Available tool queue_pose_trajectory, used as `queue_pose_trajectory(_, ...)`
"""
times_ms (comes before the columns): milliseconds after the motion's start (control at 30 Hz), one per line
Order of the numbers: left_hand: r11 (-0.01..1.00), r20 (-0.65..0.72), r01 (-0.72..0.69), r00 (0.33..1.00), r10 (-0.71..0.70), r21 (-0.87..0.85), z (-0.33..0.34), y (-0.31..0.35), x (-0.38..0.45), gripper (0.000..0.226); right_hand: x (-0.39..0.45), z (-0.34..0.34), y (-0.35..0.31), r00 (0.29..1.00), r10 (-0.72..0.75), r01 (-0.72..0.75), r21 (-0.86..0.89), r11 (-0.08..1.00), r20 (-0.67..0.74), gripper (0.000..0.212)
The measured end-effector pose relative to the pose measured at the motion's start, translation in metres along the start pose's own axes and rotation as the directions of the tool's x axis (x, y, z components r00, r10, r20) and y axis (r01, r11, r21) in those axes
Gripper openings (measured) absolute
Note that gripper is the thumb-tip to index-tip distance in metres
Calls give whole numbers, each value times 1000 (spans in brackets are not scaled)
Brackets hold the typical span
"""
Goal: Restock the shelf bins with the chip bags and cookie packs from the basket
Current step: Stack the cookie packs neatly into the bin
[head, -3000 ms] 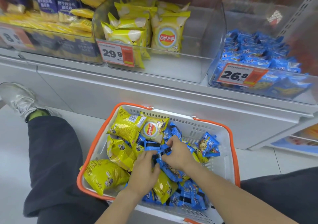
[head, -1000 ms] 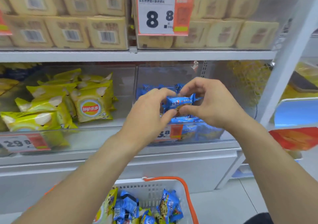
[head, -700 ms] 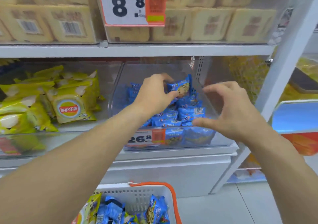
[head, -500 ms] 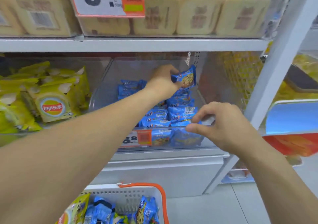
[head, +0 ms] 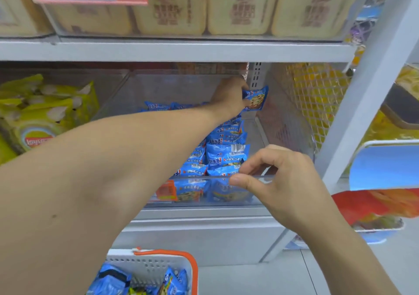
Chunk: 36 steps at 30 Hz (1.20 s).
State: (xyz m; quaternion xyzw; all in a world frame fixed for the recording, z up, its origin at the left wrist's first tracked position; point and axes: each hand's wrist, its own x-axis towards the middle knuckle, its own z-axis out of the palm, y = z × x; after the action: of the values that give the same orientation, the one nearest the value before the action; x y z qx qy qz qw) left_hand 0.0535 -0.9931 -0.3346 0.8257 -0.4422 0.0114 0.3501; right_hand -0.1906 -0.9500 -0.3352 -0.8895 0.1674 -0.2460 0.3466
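Two hands apart: our left hand (head: 229, 97) pinches a cookie pack (head: 255, 98) deep in the bin (head: 260, 178); right hand (head: 283, 181) hovers loosely curled at its rim, chips (head: 45, 113) alongside.

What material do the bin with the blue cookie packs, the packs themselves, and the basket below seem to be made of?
Bin: probably clear rigid plastic, glossy; the packs show through its front wall.
Blue cookie pack gripped by the left hand: likely thin plastic film, shiny, with crimped ends and wrinkles.
Basket: looks like molded white plastic, matte, perforated wall, with an orange rim.
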Motion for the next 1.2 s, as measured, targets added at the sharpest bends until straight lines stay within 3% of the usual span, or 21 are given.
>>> queue_pose_trajectory(133, 999, -6, -1, 1000, 1, 41, 5, 0, 9, 24, -2, -10, 7, 997, -33, 35, 30, 999, -71, 23)
queue_pose_trajectory(233, 979, 130, -31, 992, 4, 202, 8, -3, 10, 13, -2, -11, 10, 993, -27, 27, 0, 1000, -114, 28)
queue_pose_trajectory(367, 926, 165, -21, 985, -45, 376, 15, -4, 8, 40, 0, -9, 14, 996, 1, -3, -29, 1000, -94, 30)
queue_pose_trajectory(467, 909, 141, -34, 990, -28, 416, 15, 1, 5, 35, -1, -9, 13, 996, 9, -13, -42, 999, -93, 32)
queue_pose_trajectory(533, 919, 137, -66, 990, 14, 389, 10, 5, 2, 19, -2, -9, 11, 996, 16, -20, -48, 999, -87, 31)
queue_pose_trajectory(633, 932, 109, -97, 992, 63, 349, -7, 7, -8, 36, -2, -10, 10, 995, 23, -29, -62, 998, -94, 27)
queue_pose_trajectory(733, 967, 80, -106, 993, 90, 231, -34, 15, -29, 18, -4, -9, 5, 995, 17, -22, -46, 999, -102, 23)
queue_pose_trajectory(867, 988, 1, -91, 996, 92, 121, -76, 28, -84, 19, -7, -6, 3, 995, 13, -17, -38, 999, -99, 19)
queue_pose_trajectory(967, 957, -178, -288, 941, 288, 30, -105, 31, -146, 14, -10, -5, -1, 992, 3, -12, -70, 997, -126, 21)
queue_pose_trajectory(1033, 932, -245, -360, 907, 342, -32, -115, 30, -191, 11, -12, -3, -7, 986, -31, 15, -98, 995, -164, 23)
queue_pose_trajectory(1200, 944, -85, -306, 951, 297, -121, -114, -6, -298, 10, -31, 25, -45, 955, -205, 187, -102, 977, -216, 14)
